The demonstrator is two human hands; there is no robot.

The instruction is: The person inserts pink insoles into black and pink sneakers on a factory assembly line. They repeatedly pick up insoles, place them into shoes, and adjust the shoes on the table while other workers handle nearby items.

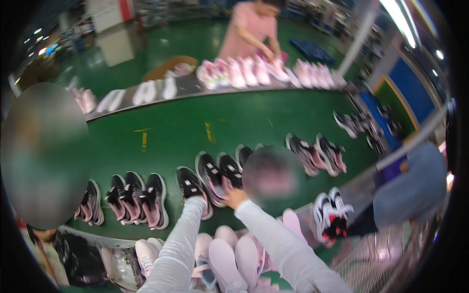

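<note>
A row of black sneakers with pink linings lies on the green work surface in front of me. My left hand (196,199) is at the heel opening of one black sneaker (188,178); its fingers are hidden by the shoe and sleeve. Just right of it, my right hand (235,197) grips the heel end of a second sneaker (209,171). Against that hand's fingertips lies a third sneaker (228,163). Pale pink insoles or soles (227,263) stand below my forearms, at the near edge.
More black sneakers (155,200) lie to the left, others (331,154) to the right. White-and-red sneakers (328,215) stand on the near ledge. Across the surface, a person in pink (251,31) handles pink shoes (244,73) on a grey shelf. Another person in grey-blue (410,188) is at right.
</note>
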